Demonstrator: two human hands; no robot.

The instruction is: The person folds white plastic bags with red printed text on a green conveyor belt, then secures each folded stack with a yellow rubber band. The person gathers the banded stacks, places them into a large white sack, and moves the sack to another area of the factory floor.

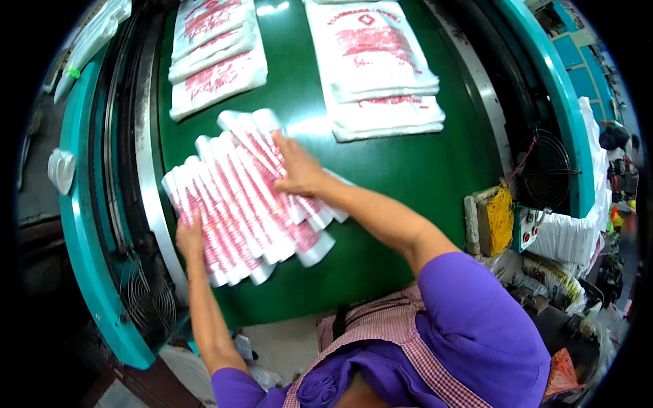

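A fanned pile of white plastic bags with red print [224,197] lies on the green belt [381,190], its overlapping folds spread like pleats. My left hand [190,238] is at the pile's near left edge, thumb on top and fingers closed on the edge, partly hidden. Across the upper right part of the pile lies my right hand [299,170], thumb and fingers spread apart and resting on the bags.
Beyond lie two flat stacks of printed white bags, a left stack [218,75] and a right stack [381,68]. Metal rails and teal machine sides flank the belt. At the right are yellow string [501,221], a control box [528,228] and a round fan guard [546,170].
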